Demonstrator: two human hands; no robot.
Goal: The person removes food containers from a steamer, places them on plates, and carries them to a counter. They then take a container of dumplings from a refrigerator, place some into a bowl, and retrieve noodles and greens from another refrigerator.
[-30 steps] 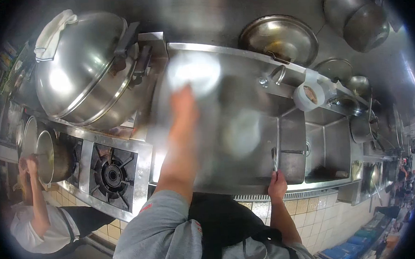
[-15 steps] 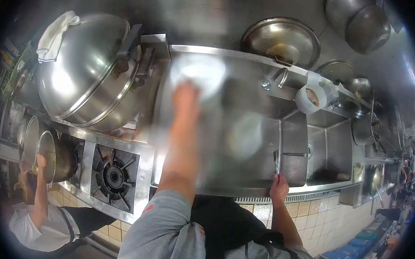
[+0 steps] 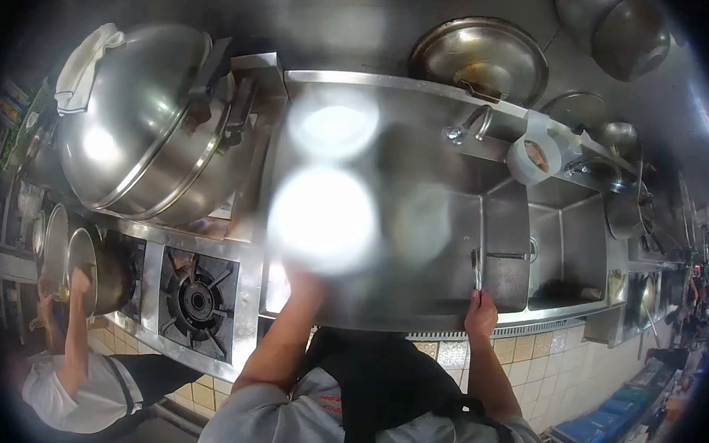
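My left hand (image 3: pixel 306 286) is at the near edge of a white round dish (image 3: pixel 322 219) over the steel worktop and appears to grip its rim; blur and the dish hide the fingers. A second white round dish (image 3: pixel 333 128) sits farther back on the left. My right hand (image 3: pixel 480 315) is closed around a slim metal utensil that looks like tongs (image 3: pixel 476 271), upright near the sink's front edge. A pale blurred patch lies to the right of the nearer dish; I cannot make out what it is.
A big domed steel vessel (image 3: pixel 137 128) with a cloth (image 3: pixel 86 71) and a gas burner (image 3: pixel 196 298) are left. A sink (image 3: pixel 564 242), tap (image 3: pixel 478 123) and clear plastic jug (image 3: pixel 532 160) are right. A co-worker (image 3: pixel 82 372) handles a pot at far left.
My left hand has drawn back from the rear of the worktop toward my body, with a white dish. Another white dish shows where the hand was. My right hand keeps its hold, nearly still.
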